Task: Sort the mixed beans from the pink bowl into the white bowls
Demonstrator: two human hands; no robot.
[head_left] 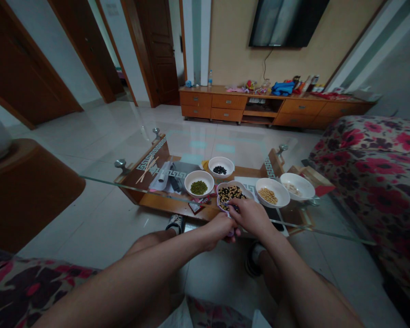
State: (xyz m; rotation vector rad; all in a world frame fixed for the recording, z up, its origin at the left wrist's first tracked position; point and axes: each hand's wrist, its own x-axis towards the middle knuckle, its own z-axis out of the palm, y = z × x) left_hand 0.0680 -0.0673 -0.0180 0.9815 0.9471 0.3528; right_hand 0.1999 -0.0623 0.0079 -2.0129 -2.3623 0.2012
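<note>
A wavy-rimmed pale lilac dish (248, 193) holds mixed black and yellow beans (230, 193) near the front edge of the glass table. My right hand (249, 213) is closed at the dish's near side, its fingertips bent down over the beans; what they pinch is hidden. Just below it, my left hand (221, 228) is closed around something, with a bit of lilac showing between the two hands. Around the dish stand white bowls: one with green beans (198, 187), one with black beans (220, 170), one with yellow beans (268, 196), and one with pale pieces (293, 189).
The glass tabletop (105, 181) has an exposed front edge. Chopsticks (146, 170) lie at the left, and a red packet (196, 208) shows near the front. Floral sofas (365, 182) flank the right side. A low cabinet (228, 101) runs along the far wall.
</note>
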